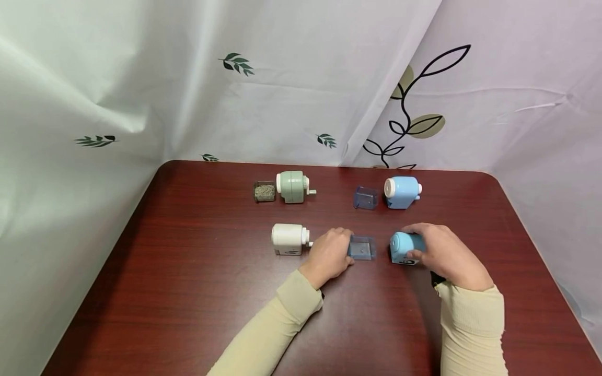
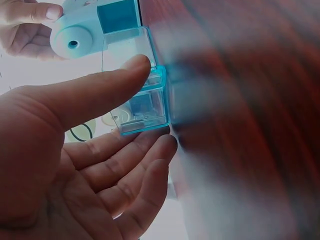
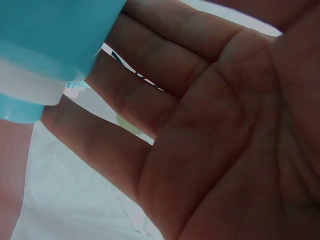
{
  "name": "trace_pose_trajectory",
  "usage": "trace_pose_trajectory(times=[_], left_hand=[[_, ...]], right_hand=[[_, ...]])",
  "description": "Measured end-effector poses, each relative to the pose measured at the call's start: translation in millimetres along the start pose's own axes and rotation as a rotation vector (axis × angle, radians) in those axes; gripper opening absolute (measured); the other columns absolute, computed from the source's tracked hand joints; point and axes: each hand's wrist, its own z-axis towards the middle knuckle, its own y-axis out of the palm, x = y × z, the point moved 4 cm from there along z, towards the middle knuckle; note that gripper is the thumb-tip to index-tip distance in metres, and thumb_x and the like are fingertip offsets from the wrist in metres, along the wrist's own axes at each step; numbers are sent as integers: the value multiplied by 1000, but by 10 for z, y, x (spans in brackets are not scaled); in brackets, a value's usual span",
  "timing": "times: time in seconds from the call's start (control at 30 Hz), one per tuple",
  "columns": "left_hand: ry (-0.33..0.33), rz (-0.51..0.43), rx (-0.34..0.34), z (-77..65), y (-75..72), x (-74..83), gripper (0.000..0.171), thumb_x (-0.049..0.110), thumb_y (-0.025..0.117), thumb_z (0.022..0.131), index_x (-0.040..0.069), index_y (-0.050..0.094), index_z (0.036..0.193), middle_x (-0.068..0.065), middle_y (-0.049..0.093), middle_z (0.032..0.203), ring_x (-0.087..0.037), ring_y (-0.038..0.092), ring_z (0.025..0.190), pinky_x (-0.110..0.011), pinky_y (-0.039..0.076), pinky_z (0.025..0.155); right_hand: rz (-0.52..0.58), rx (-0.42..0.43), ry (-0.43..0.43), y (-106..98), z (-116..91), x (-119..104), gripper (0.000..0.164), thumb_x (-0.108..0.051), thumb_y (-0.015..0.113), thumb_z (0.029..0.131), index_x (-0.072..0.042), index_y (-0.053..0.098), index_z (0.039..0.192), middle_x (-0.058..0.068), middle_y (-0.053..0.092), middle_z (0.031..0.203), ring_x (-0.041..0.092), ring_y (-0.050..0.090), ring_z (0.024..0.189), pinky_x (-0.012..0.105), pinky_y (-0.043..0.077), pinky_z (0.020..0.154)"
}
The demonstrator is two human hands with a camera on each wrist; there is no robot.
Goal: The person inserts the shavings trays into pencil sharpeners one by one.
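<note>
My left hand (image 1: 329, 255) pinches the near end of a clear blue shavings drawer (image 1: 365, 249) low over the table, thumb on one side and fingers on the other. In the left wrist view this drawer (image 2: 142, 107) looks see-through, with its opening beside the blue sharpener (image 2: 82, 37). To the right, my right hand (image 1: 447, 253) grips the light blue crank pencil sharpener (image 1: 401, 245) by its body, its round front facing left. The right wrist view shows only part of the sharpener (image 3: 50, 35) against the fingers.
Left of the left hand stands a white sharpener (image 1: 288, 239). Behind it are a green sharpener (image 1: 292, 187) and its drawer full of shavings (image 1: 265, 192). At the back right, another blue sharpener (image 1: 402, 192) stands beside a dark clear drawer (image 1: 366, 198). A white curtain (image 1: 282, 104) borders the table (image 1: 188, 313).
</note>
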Motion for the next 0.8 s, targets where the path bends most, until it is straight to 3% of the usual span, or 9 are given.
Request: trace_pose_trajectory(times=[0.8], left_hand=[[1, 20, -14, 101, 43, 140, 45, 33, 87, 78, 12, 70, 114, -1, 70, 107, -19, 68, 99, -35, 57, 79]], right_hand=[[7, -5, -8, -3, -4, 10, 37, -3, 85, 75, 0, 72, 110, 12, 70, 100, 29, 62, 88, 47, 51, 78]])
